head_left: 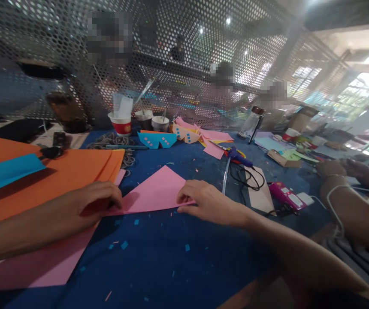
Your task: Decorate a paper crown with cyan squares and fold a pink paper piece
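A pink paper (155,191), folded to a triangle, lies on the blue tabletop with its peak pointing away from me. My right hand (207,201) pinches its right corner between thumb and fingers. At the left corner, my left hand (99,197) has its fingers curled down onto the paper; its fingertips are partly hidden. Under my left forearm are large orange sheets (75,171) and a pink sheet (49,268). Beyond the triangle stand a blue paper cutout (157,140) with small pink squares and a peach cutout (186,134) with blue squares.
Paper cups (122,124) stand along a perforated metal screen (158,77). Right of my hands lie a purple glue gun (240,157), scissors, a black cable and a magenta box (287,197). Another person's arm (348,201) rests at far right. Small paper scraps (124,245) dot the table.
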### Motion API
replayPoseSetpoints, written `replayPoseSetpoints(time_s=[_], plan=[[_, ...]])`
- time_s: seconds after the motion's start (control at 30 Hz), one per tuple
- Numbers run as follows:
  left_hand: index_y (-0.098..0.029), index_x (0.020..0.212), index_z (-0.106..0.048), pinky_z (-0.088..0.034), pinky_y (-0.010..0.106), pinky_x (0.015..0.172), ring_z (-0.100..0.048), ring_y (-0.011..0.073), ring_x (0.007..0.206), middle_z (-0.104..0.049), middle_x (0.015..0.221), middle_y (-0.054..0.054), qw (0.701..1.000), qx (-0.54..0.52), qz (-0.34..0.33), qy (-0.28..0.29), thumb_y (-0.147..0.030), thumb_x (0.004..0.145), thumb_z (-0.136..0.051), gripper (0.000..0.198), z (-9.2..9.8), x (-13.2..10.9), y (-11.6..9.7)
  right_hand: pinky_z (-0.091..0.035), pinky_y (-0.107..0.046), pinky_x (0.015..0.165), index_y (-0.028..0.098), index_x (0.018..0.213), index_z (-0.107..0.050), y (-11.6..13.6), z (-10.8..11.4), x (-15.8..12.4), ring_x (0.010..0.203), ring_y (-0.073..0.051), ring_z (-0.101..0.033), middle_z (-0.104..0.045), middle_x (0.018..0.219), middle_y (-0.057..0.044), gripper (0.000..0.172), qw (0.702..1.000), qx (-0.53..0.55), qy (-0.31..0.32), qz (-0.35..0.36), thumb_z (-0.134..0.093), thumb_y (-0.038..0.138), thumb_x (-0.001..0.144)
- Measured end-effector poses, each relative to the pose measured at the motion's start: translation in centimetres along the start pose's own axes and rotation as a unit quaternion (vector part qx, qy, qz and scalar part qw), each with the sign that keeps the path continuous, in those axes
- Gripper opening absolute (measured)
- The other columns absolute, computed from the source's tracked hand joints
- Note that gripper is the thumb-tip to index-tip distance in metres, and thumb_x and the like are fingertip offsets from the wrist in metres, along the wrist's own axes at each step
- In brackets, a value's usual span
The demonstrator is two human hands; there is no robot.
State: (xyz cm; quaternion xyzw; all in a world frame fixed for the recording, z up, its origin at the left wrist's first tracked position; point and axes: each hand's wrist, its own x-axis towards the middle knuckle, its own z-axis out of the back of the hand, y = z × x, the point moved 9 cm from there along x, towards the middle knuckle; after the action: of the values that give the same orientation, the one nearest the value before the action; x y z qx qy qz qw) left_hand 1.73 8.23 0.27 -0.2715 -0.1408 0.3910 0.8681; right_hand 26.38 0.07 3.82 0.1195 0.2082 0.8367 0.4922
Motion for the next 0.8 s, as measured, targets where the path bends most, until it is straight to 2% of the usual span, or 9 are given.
replayPoseSetpoints(time_s=[0.03, 0.07, 0.2, 0.33, 0.4, 0.53, 0.8], plan=[[-0.031, 0.105, -0.080, -0.054, 0.029, 0.091, -0.069, 0.0215, 0.098, -0.082, 0.109, -0.001, 0.999, 0.008, 0.002, 0.037, -0.054, 0.100, -0.060, 0.031, -0.5, -0.1, -0.1, -0.046, -0.033, 0.093, 0.021, 0.104, -0.072, -0.3, -0.2, 0.3, 0.102, -0.019, -0.067, -0.076, 0.109, -0.004, 0.009, 1.000, 0.008, -0.006, -0.003, -0.079, 0.026, 0.102], [-0.030, 0.110, -0.079, -0.053, 0.030, 0.093, -0.069, 0.0224, 0.101, -0.081, 0.112, -0.001, 0.999, 0.015, 0.005, 0.043, -0.049, 0.102, -0.058, 0.029, -0.5, -0.2, -0.1, -0.046, -0.031, 0.089, 0.020, 0.101, -0.072, -0.6, -0.3, 0.5, 0.097, -0.018, -0.067, -0.076, 0.105, -0.003, 0.009, 1.000, 0.019, -0.012, -0.006, -0.080, 0.025, 0.101], [-0.027, 0.108, -0.078, -0.052, 0.035, 0.097, -0.069, 0.0265, 0.108, -0.079, 0.117, 0.004, 0.999, 0.030, -0.025, 0.010, -0.043, 0.101, -0.057, 0.027, -0.3, -0.6, -2.1, -0.045, -0.028, 0.083, 0.020, 0.094, -0.074, -1.2, -0.4, 0.9, 0.090, -0.016, -0.066, -0.074, 0.097, -0.001, 0.009, 0.998, 0.054, -0.030, -0.012, -0.082, 0.021, 0.098], [-0.029, 0.105, -0.078, -0.053, 0.036, 0.092, -0.069, 0.0295, 0.107, -0.078, 0.113, 0.005, 1.000, 0.015, -0.021, -0.007, -0.049, 0.095, -0.066, 0.026, -1.8, -0.1, -4.4, -0.045, -0.028, 0.083, 0.020, 0.093, -0.075, -1.2, -0.5, 0.8, 0.090, -0.016, -0.065, -0.075, 0.095, -0.001, 0.011, 0.998, 0.055, -0.043, -0.008, -0.085, 0.024, 0.097], [-0.029, 0.106, -0.078, -0.053, 0.036, 0.086, -0.069, 0.0278, 0.099, -0.078, 0.109, 0.005, 1.000, 0.006, -0.012, 0.001, -0.050, 0.096, -0.066, 0.026, -2.9, 0.5, -5.0, -0.045, -0.028, 0.083, 0.020, 0.093, -0.076, -1.2, -0.5, 0.7, 0.088, -0.016, -0.065, -0.075, 0.094, -0.001, 0.011, 0.997, 0.054, -0.051, -0.011, -0.084, 0.025, 0.098], [-0.027, 0.099, -0.077, -0.049, 0.036, 0.079, -0.069, 0.0257, 0.091, -0.077, 0.099, 0.004, 1.000, -0.007, -0.007, 0.019, -0.045, 0.100, -0.058, 0.026, -4.0, 1.6, -5.4, -0.044, -0.028, 0.082, 0.019, 0.093, -0.075, -1.4, -0.6, 0.6, 0.087, -0.015, -0.065, -0.075, 0.094, -0.001, 0.012, 0.996, 0.045, -0.072, -0.022, -0.082, 0.026, 0.100], [-0.027, 0.092, -0.075, -0.047, 0.038, 0.073, -0.070, 0.0267, 0.088, -0.077, 0.096, 0.006, 0.999, -0.010, 0.036, 0.004, -0.052, 0.098, -0.060, 0.030, -4.0, 1.9, -5.4, -0.041, -0.029, 0.080, 0.019, 0.090, -0.073, -1.2, -0.7, 0.6, 0.085, -0.015, -0.062, -0.073, 0.092, -0.002, 0.009, 0.995, 0.031, -0.081, -0.056, -0.078, 0.021, 0.097]])
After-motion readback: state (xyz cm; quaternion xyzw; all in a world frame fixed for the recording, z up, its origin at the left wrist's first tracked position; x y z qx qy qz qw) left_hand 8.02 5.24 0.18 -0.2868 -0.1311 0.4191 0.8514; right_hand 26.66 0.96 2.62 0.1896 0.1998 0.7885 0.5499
